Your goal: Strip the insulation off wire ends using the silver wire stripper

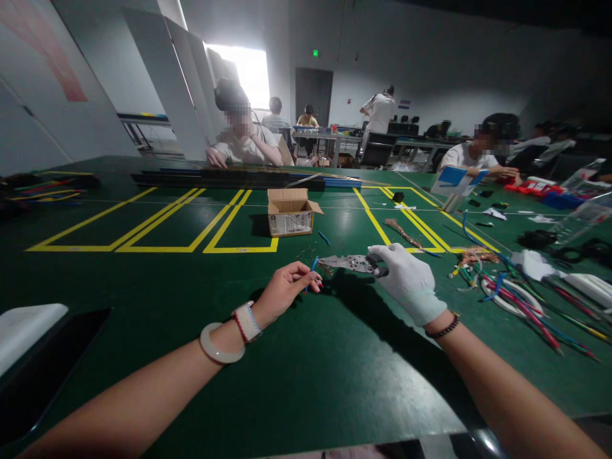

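My bare left hand (294, 285) pinches a short blue wire (314, 265) between thumb and fingers. In a white glove, my right hand (406, 280) is closed around the handles of a pair of wire strippers (351, 262). The tool's jaws point left and meet the upper end of the wire; whether they are clamped on it is too small to tell. Tiny copper bits lie on the green table beneath the jaws. A cut piece of blue insulation (324, 238) rests just beyond, near an open cardboard box (291, 223).
Stripped copper strands (404, 233) lie behind my right hand. Coiled coloured wires (521, 303) spread at the right. Dark strips (239, 178) lie across the far side, where a person (243, 137) sits. A dark flat device (52, 370) is at the near left.
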Tool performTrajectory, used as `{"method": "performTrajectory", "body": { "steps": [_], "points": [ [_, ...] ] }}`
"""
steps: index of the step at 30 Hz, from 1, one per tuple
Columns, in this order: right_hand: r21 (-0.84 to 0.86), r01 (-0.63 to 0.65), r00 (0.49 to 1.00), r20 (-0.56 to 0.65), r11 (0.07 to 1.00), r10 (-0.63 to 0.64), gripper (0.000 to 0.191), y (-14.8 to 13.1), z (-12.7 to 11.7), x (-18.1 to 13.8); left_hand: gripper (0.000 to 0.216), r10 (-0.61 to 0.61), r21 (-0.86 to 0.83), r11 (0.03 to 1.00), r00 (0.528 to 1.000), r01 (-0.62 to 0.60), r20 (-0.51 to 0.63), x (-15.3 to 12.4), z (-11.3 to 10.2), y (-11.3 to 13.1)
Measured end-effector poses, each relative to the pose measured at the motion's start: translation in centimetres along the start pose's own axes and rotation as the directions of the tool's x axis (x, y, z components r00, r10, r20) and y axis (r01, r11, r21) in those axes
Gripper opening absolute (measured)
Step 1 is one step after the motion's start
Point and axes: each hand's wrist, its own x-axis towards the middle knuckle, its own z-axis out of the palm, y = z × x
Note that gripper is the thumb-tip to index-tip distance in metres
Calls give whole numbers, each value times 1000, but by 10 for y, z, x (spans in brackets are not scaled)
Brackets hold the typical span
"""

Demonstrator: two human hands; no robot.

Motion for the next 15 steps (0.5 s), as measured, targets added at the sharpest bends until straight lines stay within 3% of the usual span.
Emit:
{"method": "performTrajectory", "body": {
  "steps": [9, 15],
  "points": [
    [-67, -34, 990, -138, 997, 24, 54, 12, 15, 5, 20, 35, 133, 990, 999, -40, 40, -2, 4, 5],
    [43, -58, 984, -165, 997, 65, 66, 25, 17, 9, 16, 147, 379, 916, 989, -131, -13, -6, 5, 7]
  ]
}}
